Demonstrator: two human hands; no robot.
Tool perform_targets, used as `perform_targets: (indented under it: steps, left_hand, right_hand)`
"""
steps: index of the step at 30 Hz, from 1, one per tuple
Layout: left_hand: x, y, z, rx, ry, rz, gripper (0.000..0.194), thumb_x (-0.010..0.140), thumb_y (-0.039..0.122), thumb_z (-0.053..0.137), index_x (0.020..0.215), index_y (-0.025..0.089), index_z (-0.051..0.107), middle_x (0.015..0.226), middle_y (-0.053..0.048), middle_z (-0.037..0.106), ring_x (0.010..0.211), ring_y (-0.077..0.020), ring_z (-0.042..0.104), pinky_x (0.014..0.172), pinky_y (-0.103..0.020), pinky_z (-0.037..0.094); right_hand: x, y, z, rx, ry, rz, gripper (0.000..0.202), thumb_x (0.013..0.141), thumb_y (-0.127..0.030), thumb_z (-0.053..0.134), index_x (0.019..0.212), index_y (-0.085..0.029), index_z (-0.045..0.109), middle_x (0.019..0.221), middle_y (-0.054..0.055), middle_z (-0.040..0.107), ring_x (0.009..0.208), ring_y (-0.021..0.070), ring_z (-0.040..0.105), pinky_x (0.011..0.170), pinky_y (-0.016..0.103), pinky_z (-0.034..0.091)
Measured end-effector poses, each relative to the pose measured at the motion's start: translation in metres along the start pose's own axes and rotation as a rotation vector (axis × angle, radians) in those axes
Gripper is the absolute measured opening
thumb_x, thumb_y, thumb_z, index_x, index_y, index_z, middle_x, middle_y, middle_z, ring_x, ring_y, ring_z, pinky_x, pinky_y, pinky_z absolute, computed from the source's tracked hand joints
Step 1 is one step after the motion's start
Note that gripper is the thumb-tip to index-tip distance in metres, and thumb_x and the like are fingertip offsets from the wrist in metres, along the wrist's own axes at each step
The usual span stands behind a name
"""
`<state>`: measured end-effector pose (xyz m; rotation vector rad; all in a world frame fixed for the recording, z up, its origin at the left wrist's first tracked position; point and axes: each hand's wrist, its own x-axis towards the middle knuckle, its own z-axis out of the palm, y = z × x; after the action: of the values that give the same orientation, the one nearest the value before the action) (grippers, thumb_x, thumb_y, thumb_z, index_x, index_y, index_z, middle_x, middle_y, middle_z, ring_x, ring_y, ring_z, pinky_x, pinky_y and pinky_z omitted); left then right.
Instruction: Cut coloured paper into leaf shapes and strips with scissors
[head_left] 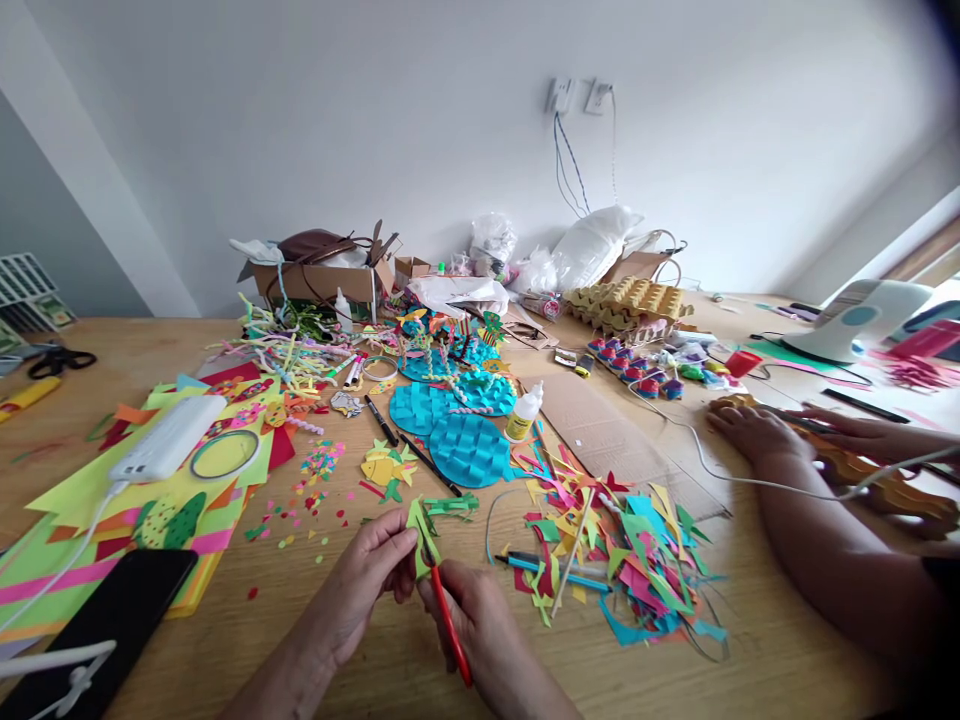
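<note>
Near the front middle of the table, my left hand pinches a small light-green paper piece between thumb and fingers. My right hand is wrapped round red-handled scissors, whose blades point up and meet the green paper. Just beyond are dark-green paper strips. A yellow paper fish lies to the left, and a blue round paper piece with folded scales lies behind. To the right is a heap of coloured paper scraps.
A black phone and a white power strip lie at left on coloured sheets. A glue bottle stands beyond my hands. At right, another person's hands touch an egg carton, with a white cable alongside.
</note>
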<state>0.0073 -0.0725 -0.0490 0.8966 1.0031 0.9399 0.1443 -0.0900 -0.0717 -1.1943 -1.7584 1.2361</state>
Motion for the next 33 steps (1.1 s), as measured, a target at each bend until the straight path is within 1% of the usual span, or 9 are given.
perform_targets:
  steps: [4, 7, 12, 19, 23, 26, 29, 31, 33]
  left_hand:
    - [-0.001, -0.001, 0.002, 0.025, -0.008, -0.028, 0.019, 0.075, 0.033, 0.056, 0.069, 0.015, 0.053, 0.052, 0.006, 0.047, 0.043, -0.0059, 0.037, 0.042, -0.018, 0.029]
    - [-0.002, -0.002, 0.004, 0.035, 0.004, -0.031, 0.018, 0.076, 0.034, 0.054, 0.071, 0.016, 0.053, 0.049, 0.006, 0.047, 0.043, -0.0063, 0.037, 0.042, -0.018, 0.028]
    - [-0.003, -0.003, 0.005, 0.034, -0.001, -0.023, 0.019, 0.075, 0.033, 0.055, 0.067, 0.017, 0.051, 0.050, 0.006, 0.047, 0.043, -0.0064, 0.037, 0.042, -0.019, 0.027]
    - [-0.003, -0.003, 0.006, 0.053, -0.024, -0.016, 0.020, 0.076, 0.033, 0.054, 0.066, 0.016, 0.051, 0.051, 0.006, 0.046, 0.045, -0.0070, 0.037, 0.043, -0.019, 0.029]
    - [-0.004, -0.004, 0.007, 0.073, -0.022, -0.007, 0.021, 0.075, 0.033, 0.055, 0.063, 0.016, 0.050, 0.050, 0.006, 0.045, 0.045, -0.0074, 0.038, 0.043, -0.019, 0.029]
    - [-0.005, -0.004, 0.006, 0.091, -0.005, -0.012, 0.022, 0.073, 0.035, 0.056, 0.063, 0.016, 0.051, 0.050, 0.006, 0.045, 0.045, -0.0077, 0.039, 0.043, -0.019, 0.029]
    - [-0.005, -0.002, 0.002, 0.132, 0.046, -0.009, 0.023, 0.073, 0.036, 0.056, 0.063, 0.017, 0.051, 0.051, 0.005, 0.048, 0.046, -0.0081, 0.041, 0.044, -0.019, 0.030]
    - [-0.005, 0.001, -0.003, 0.185, 0.100, 0.023, 0.023, 0.072, 0.036, 0.056, 0.060, 0.017, 0.050, 0.052, 0.005, 0.050, 0.047, -0.0088, 0.043, 0.045, -0.019, 0.032]
    - [-0.005, 0.006, -0.007, 0.239, 0.146, 0.073, 0.024, 0.071, 0.036, 0.057, 0.057, 0.018, 0.049, 0.052, 0.004, 0.052, 0.047, -0.0095, 0.044, 0.046, -0.020, 0.034]
  right_hand:
    - [0.001, -0.003, -0.002, 0.023, -0.022, 0.041, 0.029, 0.086, -0.031, 0.043, 0.070, -0.018, 0.064, 0.055, -0.003, 0.053, 0.044, 0.0085, 0.045, 0.050, 0.019, 0.035]
    - [0.000, -0.002, -0.002, 0.073, -0.027, 0.050, 0.028, 0.086, -0.032, 0.044, 0.073, -0.019, 0.065, 0.053, -0.004, 0.050, 0.040, 0.0074, 0.043, 0.051, 0.019, 0.036]
    - [-0.002, 0.002, -0.001, 0.103, -0.026, 0.056, 0.028, 0.084, -0.036, 0.048, 0.073, -0.019, 0.067, 0.047, -0.005, 0.042, 0.037, 0.0071, 0.040, 0.049, 0.019, 0.036]
    - [0.001, -0.003, -0.004, 0.098, -0.065, 0.059, 0.035, 0.085, -0.042, 0.043, 0.075, -0.018, 0.067, 0.048, -0.005, 0.043, 0.038, 0.0074, 0.041, 0.046, 0.018, 0.036]
    - [0.002, 0.001, -0.005, 0.104, -0.086, 0.092, 0.040, 0.084, -0.047, 0.042, 0.073, -0.016, 0.065, 0.047, -0.005, 0.042, 0.039, 0.0071, 0.040, 0.044, 0.016, 0.035]
    - [0.000, 0.007, -0.003, 0.133, -0.075, 0.115, 0.043, 0.083, -0.050, 0.041, 0.073, -0.015, 0.063, 0.051, -0.004, 0.044, 0.041, 0.0069, 0.040, 0.040, 0.016, 0.033]
    - [-0.001, 0.010, -0.003, 0.196, -0.086, 0.157, 0.042, 0.082, -0.051, 0.042, 0.068, -0.015, 0.058, 0.050, -0.005, 0.042, 0.041, 0.0071, 0.040, 0.037, 0.015, 0.030]
    - [-0.001, 0.010, -0.005, 0.259, -0.109, 0.193, 0.038, 0.081, -0.049, 0.044, 0.066, -0.016, 0.054, 0.049, -0.005, 0.041, 0.040, 0.0072, 0.040, 0.037, 0.016, 0.031]
    - [-0.001, 0.008, -0.007, 0.328, -0.098, 0.220, 0.032, 0.077, -0.046, 0.051, 0.068, -0.016, 0.052, 0.052, -0.005, 0.044, 0.043, 0.0077, 0.042, 0.039, 0.017, 0.033]
